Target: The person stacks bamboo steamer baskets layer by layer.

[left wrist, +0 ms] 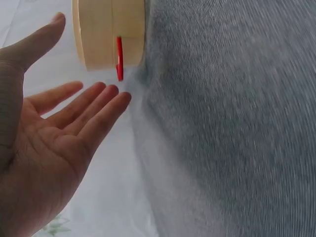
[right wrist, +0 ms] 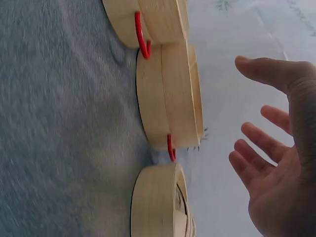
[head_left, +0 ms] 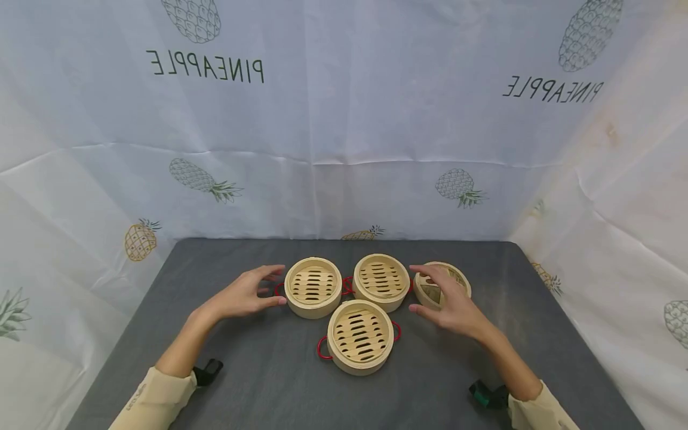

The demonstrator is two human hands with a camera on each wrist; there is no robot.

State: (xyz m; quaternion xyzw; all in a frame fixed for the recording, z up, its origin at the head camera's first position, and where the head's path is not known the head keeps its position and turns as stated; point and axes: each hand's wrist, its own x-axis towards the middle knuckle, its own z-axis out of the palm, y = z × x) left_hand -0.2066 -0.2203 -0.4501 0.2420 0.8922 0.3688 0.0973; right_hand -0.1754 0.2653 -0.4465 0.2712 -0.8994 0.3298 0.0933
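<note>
My left hand [head_left: 244,295] is held with fingers extended and thumb apart, just left of a round bamboo steamer basket [head_left: 313,286]. In the left wrist view a red handle [left wrist: 119,59] on that basket's side faces the fingertips. My right hand [head_left: 454,306], fingers extended and empty, hovers over a round bamboo lid [head_left: 458,276] and partly hides it. Left of the lid sits a second steamer basket [head_left: 381,280], and a third steamer basket [head_left: 360,337] stands in front between the other two. All three baskets show slatted insides and red side handles.
The baskets and lid rest on a dark grey tabletop [head_left: 258,370]. A white curtain [head_left: 344,119] printed with pineapples hangs behind it and along both sides. The three baskets stand close together, with the lid near their right end.
</note>
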